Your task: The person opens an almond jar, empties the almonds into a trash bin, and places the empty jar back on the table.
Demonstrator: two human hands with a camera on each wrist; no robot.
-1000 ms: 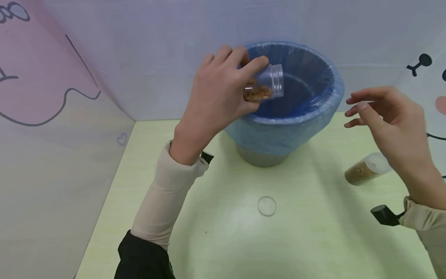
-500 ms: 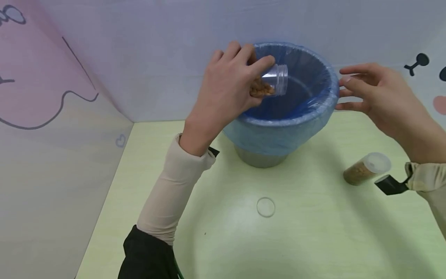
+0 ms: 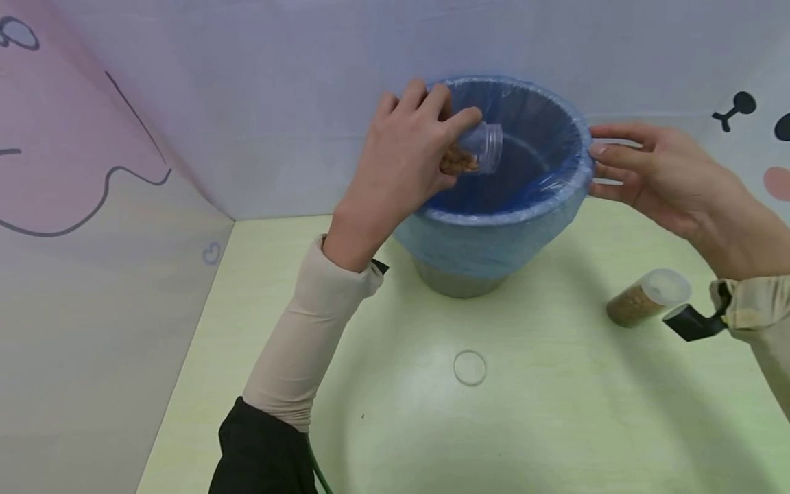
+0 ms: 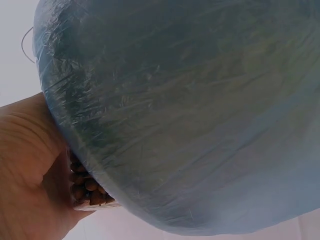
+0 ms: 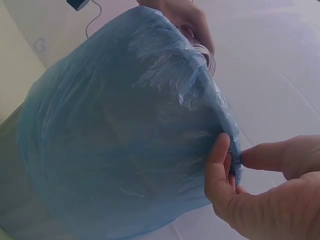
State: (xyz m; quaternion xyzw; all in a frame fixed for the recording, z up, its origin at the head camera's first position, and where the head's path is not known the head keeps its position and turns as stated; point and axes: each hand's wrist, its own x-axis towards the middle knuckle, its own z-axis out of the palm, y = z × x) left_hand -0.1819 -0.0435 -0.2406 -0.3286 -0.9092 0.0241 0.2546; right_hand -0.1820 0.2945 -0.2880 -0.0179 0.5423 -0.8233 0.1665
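In the head view my left hand (image 3: 404, 151) grips a clear plastic jar (image 3: 490, 147), tipped on its side over the bin opening, its uncovered threaded mouth facing right. Brown nuggets (image 3: 458, 161) lie inside it; its rear part is hidden by the hand. The trash bin (image 3: 461, 281) wears a blue plastic bag (image 3: 494, 243) folded over its rim. At the rim's right side my right hand (image 3: 666, 171) pinches the bagged edge, thumb and fingers on opposite sides in the right wrist view. The left wrist view shows the nuggets (image 4: 87, 187) against the bag's outside.
A second clear jar (image 3: 644, 298) with a whitish lid and brown contents stands on the pale green table (image 3: 555, 425), right of the bin. A thin clear ring (image 3: 470, 368) lies in front of the bin. A printed backdrop (image 3: 278, 103) rises behind and at the left.
My right hand has moved left and up from above the lidded jar to the bin's rim and taken hold there. My left hand with the tipped jar has shifted slightly right.
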